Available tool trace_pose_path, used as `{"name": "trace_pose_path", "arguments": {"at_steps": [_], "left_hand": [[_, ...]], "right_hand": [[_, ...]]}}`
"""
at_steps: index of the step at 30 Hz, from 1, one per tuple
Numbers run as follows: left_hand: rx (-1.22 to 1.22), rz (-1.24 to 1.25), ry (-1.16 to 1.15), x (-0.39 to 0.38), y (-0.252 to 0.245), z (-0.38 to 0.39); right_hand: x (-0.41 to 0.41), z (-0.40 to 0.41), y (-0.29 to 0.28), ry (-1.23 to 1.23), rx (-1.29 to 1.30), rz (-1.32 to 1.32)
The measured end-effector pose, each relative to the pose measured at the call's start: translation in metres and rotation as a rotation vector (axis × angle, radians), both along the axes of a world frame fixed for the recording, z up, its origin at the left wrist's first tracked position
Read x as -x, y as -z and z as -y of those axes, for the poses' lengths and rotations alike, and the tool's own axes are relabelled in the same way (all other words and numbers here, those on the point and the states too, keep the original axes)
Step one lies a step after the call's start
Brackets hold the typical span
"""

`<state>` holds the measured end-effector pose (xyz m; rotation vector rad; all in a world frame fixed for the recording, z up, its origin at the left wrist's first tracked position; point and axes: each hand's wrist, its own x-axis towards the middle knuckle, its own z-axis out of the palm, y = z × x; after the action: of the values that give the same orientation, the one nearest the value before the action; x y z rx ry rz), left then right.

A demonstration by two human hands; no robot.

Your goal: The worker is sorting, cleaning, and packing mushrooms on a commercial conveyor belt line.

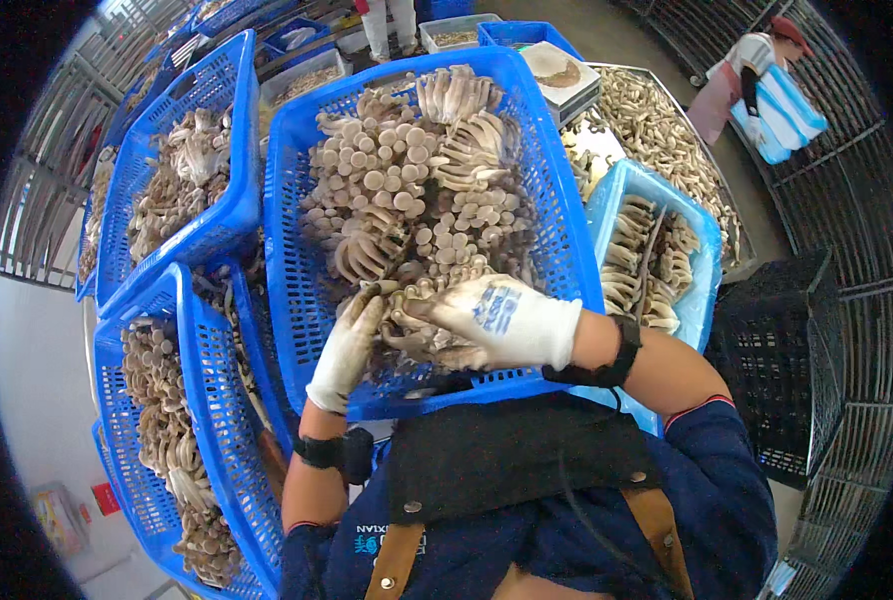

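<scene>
A large blue plastic basket (431,61) stands right in front of me, holding clusters of brown-capped mushrooms (386,161). Both my hands wear white knit gloves stained dark at the fingers. Over the near end of the basket, my right hand (495,319) grips a mushroom cluster (409,330), its thumb lying across the stems. On the cluster's left side is my left hand (353,341), with a single pale mushroom (386,286) at its fingertips. The palm sides of both hands are hidden.
More blue baskets of mushrooms (244,150) (184,360) crowd my left. To the right sits a blue-lined crate (705,300) with mushrooms in rows, near a scale (559,75) and a tray of loose mushrooms (656,120). Black crates (769,367) stand farther right. A person (754,82) carries blue-and-white items.
</scene>
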<state>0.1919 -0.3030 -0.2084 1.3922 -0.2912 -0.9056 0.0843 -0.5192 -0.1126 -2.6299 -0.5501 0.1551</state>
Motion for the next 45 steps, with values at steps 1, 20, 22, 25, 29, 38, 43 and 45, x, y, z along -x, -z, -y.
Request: {"name": "trace_pose_path", "arguments": {"at_steps": [1, 20, 22, 25, 29, 38, 43, 45], "left_hand": [[-0.14, 0.219, -0.087, 0.001, -0.009, -0.001], [-0.346, 0.874, 0.096, -0.005, -0.029, 0.0], [-0.353, 0.86, 0.068, -0.006, -0.027, -0.004], [-0.343, 0.852, 0.071, -0.006, -0.014, -0.002], [-0.33, 0.886, 0.186, -0.008, -0.01, 0.009], [-0.341, 0.894, 0.158, -0.007, -0.023, -0.002], [-0.297, 0.945, 0.152, -0.007, -0.021, -0.003], [-0.247, 0.907, 0.13, -0.011, -0.035, -0.004]], "right_hand": [[-0.004, 0.003, 0.001, -0.042, -0.218, 0.08], [-0.275, 0.18, 0.012, 0.735, 0.093, -0.08], [-0.279, 0.177, 0.003, 0.726, 0.071, -0.096], [-0.282, 0.18, 0.004, 0.715, -0.026, -0.265], [-0.295, 0.202, 0.032, 0.658, -0.058, -0.216], [-0.201, 0.146, 0.038, 0.718, -0.239, 0.65], [-0.145, 0.129, 0.016, 0.705, -1.064, 0.679], [-0.119, 0.106, -0.018, 0.434, -1.622, 0.411]]}}
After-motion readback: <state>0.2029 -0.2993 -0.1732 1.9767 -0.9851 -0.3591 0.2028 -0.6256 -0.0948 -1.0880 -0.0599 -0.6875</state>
